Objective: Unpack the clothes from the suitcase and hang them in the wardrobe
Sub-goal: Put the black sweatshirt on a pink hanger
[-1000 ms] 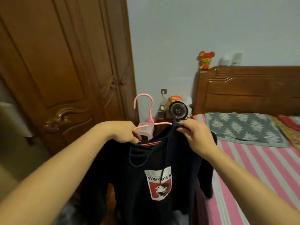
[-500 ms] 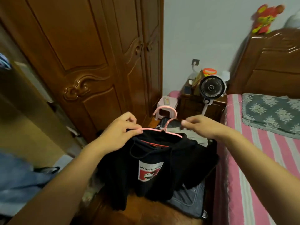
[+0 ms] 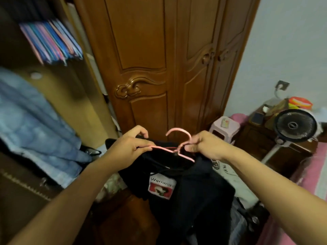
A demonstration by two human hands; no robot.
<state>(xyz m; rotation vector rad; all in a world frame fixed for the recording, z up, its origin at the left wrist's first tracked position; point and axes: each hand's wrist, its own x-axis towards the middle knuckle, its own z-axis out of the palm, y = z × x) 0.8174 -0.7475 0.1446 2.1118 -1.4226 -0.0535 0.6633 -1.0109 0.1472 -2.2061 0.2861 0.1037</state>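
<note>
1. The left hand [image 3: 128, 150] is closing its grip around the left arm of the pink hanger [image 3: 174, 147], with the fingers curled over the wire and the dark cloth under it.
2. The right hand [image 3: 206, 147] is pinching the hanger at the base of its hook, so the hook is curving up just left of this grip.
3. The black shirt [image 3: 185, 183] is hanging on the hanger below both grips, with its white and red patch facing up toward the camera.
4. The wardrobe door [image 3: 150, 59], carved and brown, is standing shut beyond the two grips.
5. The open wardrobe section [image 3: 58, 96] is lying to the left of the left grip, where coloured hangers [image 3: 51, 39] and a light blue garment [image 3: 33, 119] are hanging, both blurred.
6. A black fan [image 3: 295, 126] is standing well to the right of the right grip, near a pink stool [image 3: 224, 129] and the pink striped bed [image 3: 316, 175].
</note>
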